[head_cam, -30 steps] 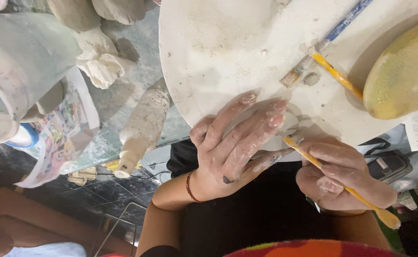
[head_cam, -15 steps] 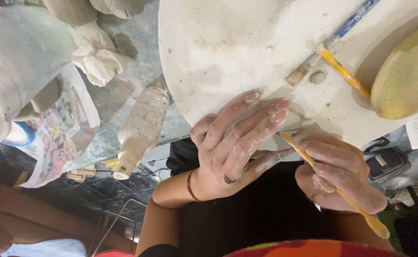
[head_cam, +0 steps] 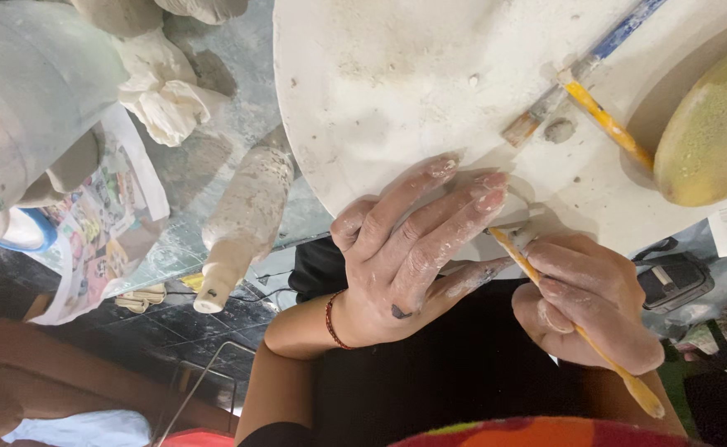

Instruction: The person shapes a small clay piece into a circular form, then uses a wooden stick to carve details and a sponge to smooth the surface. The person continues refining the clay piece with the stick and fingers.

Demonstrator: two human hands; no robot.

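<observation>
Clay piece, small and pale, lay at the near rim of the round white board, mostly hidden under fingers, so how finished it was could not be told. Nearest me, the right hand pinched a yellow wooden modelling tool, tip at the clay. Beside it the left hand lay spread, fingertips pressing down. Farther off, a paintbrush and a yellow sponge sat unused.

Single head-worn camera, looking steeply down from close range; round white clay-smeared board fills upper frame, both hands low centre, lap below.
</observation>
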